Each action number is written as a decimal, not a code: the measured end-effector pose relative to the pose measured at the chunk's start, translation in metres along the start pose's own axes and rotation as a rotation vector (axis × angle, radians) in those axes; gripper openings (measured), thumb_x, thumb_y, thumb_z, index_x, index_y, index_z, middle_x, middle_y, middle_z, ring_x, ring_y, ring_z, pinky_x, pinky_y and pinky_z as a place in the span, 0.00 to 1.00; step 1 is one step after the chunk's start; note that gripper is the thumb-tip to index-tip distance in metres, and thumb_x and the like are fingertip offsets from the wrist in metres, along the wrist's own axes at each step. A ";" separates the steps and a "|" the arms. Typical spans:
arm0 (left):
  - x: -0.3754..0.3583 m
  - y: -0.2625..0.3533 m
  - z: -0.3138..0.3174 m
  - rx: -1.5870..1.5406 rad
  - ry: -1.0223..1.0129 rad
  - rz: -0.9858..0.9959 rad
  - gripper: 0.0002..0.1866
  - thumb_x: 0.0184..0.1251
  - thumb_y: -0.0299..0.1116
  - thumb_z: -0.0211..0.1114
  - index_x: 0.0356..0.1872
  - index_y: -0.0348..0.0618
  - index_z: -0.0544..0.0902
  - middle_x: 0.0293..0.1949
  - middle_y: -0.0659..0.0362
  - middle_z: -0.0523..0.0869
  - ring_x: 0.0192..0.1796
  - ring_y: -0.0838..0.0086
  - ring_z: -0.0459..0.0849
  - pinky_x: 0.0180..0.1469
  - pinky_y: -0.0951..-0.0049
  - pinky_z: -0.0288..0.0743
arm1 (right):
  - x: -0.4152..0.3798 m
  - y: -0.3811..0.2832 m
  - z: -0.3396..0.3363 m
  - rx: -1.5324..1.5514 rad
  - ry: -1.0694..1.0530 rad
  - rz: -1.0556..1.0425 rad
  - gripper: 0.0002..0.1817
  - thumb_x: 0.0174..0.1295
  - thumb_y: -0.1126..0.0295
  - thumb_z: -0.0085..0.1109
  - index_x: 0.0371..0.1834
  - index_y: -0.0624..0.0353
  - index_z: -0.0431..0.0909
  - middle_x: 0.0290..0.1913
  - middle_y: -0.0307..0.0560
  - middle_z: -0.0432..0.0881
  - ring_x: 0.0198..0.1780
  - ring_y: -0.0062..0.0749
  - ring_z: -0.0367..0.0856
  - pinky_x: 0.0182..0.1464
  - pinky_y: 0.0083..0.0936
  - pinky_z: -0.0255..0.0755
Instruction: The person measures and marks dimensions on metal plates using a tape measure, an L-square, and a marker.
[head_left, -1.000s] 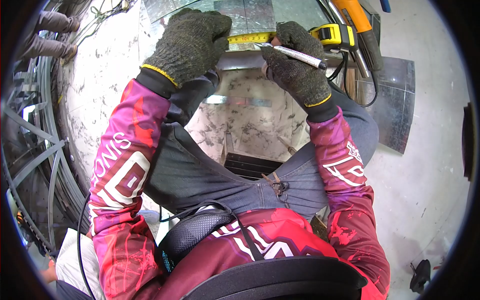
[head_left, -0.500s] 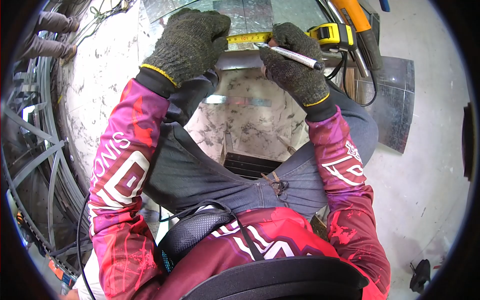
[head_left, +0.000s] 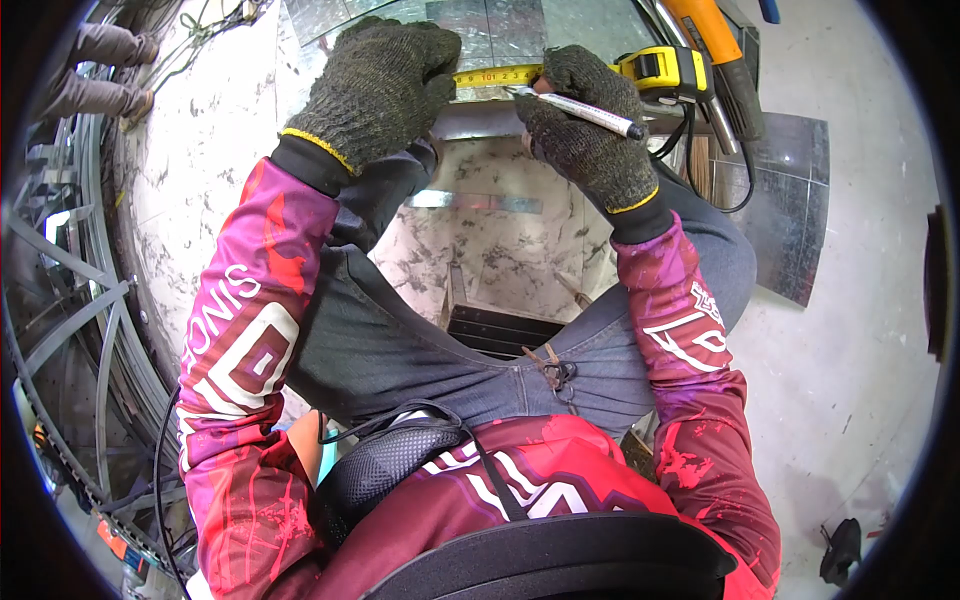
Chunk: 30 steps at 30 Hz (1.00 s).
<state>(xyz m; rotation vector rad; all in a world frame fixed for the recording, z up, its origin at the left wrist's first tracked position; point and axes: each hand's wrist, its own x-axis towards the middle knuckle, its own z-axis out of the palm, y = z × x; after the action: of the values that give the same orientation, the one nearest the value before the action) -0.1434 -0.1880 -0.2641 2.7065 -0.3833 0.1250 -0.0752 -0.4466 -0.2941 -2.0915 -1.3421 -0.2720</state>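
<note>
My left hand (head_left: 378,95), in a dark knitted glove, is closed at the left end of a yellow tape measure blade (head_left: 490,77). Its fingertips are hidden. The blade lies across a shiny metal sheet (head_left: 500,32), near the edge closest to me. My right hand (head_left: 592,130), gloved alike, grips a white marker (head_left: 590,113), its tip pointing left at the sheet just below the blade. Right thumb and forefinger are also close to the blade. Beyond that hand sits the yellow and black tape case (head_left: 664,73).
An orange-bodied power tool (head_left: 712,45) with a black cable lies right of the tape case. Dark sheet pieces (head_left: 790,205) rest on the floor at right. Curved metal strips (head_left: 100,330) are stacked at left. Another person's legs (head_left: 105,75) show at upper left.
Both hands, the tape and the marker hold almost the same position. Beside my left elbow, an orange and a teal patch now show at the lower left.
</note>
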 end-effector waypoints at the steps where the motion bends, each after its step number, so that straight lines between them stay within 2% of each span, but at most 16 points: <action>1: 0.000 -0.001 0.001 -0.001 0.001 0.001 0.12 0.65 0.34 0.69 0.46 0.40 0.85 0.45 0.51 0.87 0.47 0.50 0.83 0.55 0.53 0.76 | 0.000 0.000 0.000 0.000 0.000 0.000 0.24 0.54 0.63 0.80 0.51 0.62 0.84 0.49 0.56 0.87 0.48 0.52 0.89 0.51 0.39 0.84; 6: -0.001 -0.001 0.001 0.006 0.018 0.002 0.13 0.65 0.34 0.69 0.47 0.40 0.86 0.45 0.51 0.87 0.47 0.51 0.83 0.55 0.53 0.76 | 0.005 -0.008 -0.001 0.133 -0.001 0.132 0.22 0.56 0.64 0.80 0.50 0.61 0.84 0.47 0.54 0.88 0.45 0.47 0.90 0.49 0.36 0.85; 22: 0.001 -0.003 0.003 0.005 0.006 0.005 0.12 0.66 0.34 0.68 0.45 0.40 0.85 0.43 0.51 0.86 0.47 0.50 0.83 0.54 0.55 0.76 | 0.007 -0.008 -0.001 0.187 0.022 0.126 0.20 0.56 0.65 0.79 0.47 0.62 0.84 0.43 0.53 0.87 0.42 0.48 0.90 0.46 0.35 0.84; 25: 0.001 -0.003 0.004 -0.002 0.015 0.018 0.11 0.66 0.34 0.68 0.45 0.40 0.85 0.42 0.50 0.86 0.46 0.50 0.83 0.54 0.55 0.76 | 0.008 -0.008 -0.001 0.129 0.024 0.067 0.20 0.56 0.65 0.79 0.47 0.62 0.84 0.43 0.52 0.87 0.42 0.47 0.90 0.45 0.35 0.84; 27: 0.001 -0.003 0.003 -0.012 0.017 0.019 0.11 0.66 0.34 0.68 0.45 0.40 0.85 0.42 0.50 0.86 0.46 0.50 0.83 0.54 0.55 0.75 | 0.009 -0.011 -0.003 0.177 0.010 0.160 0.21 0.56 0.64 0.79 0.48 0.62 0.83 0.43 0.52 0.87 0.41 0.47 0.90 0.44 0.34 0.84; 30: 0.002 -0.002 0.002 -0.005 -0.002 0.018 0.12 0.66 0.35 0.68 0.45 0.40 0.85 0.42 0.50 0.86 0.46 0.50 0.83 0.54 0.54 0.75 | 0.006 -0.008 -0.001 0.164 0.031 0.139 0.22 0.56 0.64 0.79 0.50 0.62 0.83 0.42 0.52 0.87 0.41 0.46 0.90 0.44 0.34 0.85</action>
<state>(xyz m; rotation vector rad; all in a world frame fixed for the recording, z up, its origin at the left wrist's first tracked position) -0.1406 -0.1872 -0.2665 2.6987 -0.4077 0.1259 -0.0791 -0.4401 -0.2870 -2.0231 -1.1552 -0.1304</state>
